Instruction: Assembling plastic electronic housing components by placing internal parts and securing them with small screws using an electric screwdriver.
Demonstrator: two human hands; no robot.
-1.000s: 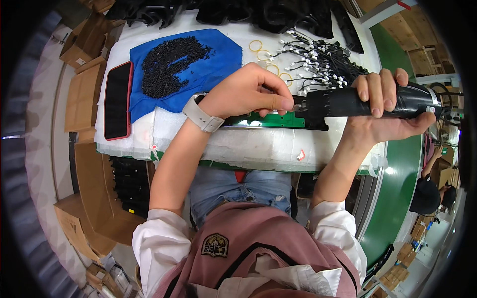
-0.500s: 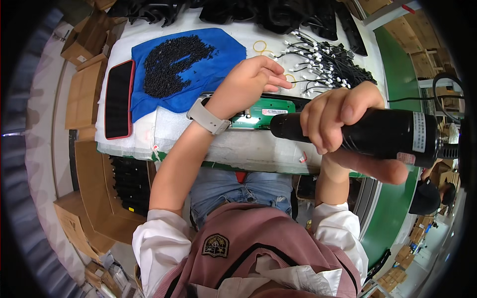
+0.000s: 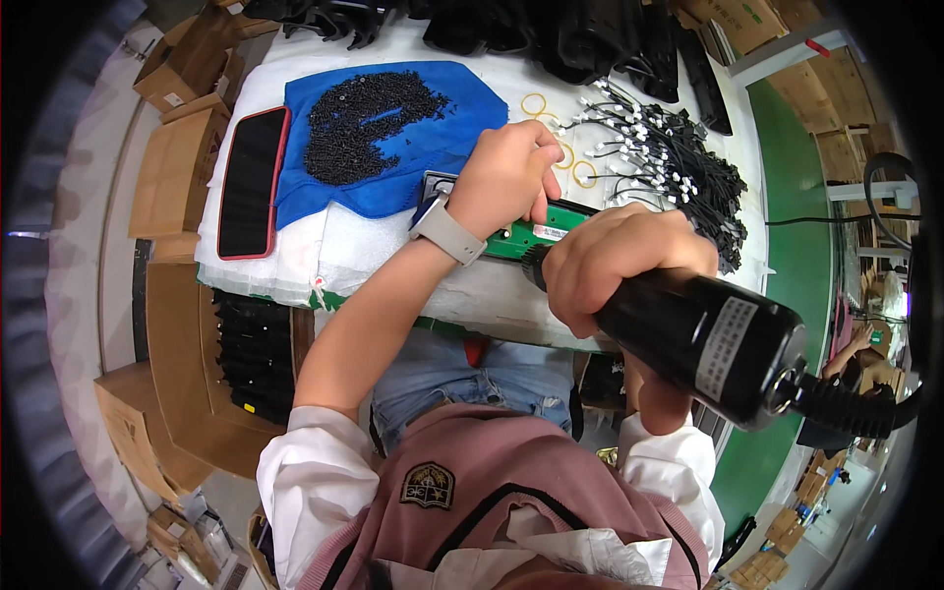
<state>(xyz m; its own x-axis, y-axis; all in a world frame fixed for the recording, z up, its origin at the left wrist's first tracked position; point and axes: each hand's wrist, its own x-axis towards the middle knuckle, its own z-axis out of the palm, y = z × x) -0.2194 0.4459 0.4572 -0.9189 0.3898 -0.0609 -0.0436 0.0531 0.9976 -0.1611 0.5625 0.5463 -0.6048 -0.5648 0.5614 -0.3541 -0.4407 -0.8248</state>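
Note:
My right hand (image 3: 624, 251) is wrapped around a corded black electric screwdriver (image 3: 678, 329). Its front end points left, toward a green circuit board (image 3: 521, 236) in a long dark housing (image 3: 439, 183) along the table's near edge. My left hand (image 3: 501, 172), with a watch at the wrist, is over the board with its fingers bent and drawn together. Whatever those fingers pinch is hidden or too small to name. The hands cover part of the board, and the screwdriver's bit cannot be seen.
Many small black screws (image 3: 344, 128) lie on a blue cloth (image 3: 462, 88), beside a red-edged phone (image 3: 253, 182). To the right are black cables with white connectors (image 3: 669, 147) and yellow rubber bands (image 3: 533, 103). Black moulded parts (image 3: 580, 39) line the far edge.
The screwdriver has tilted, its rear end swinging down toward me and its front moving slightly left. My left hand has shifted slightly right, its stretched fingers now bent over the board.

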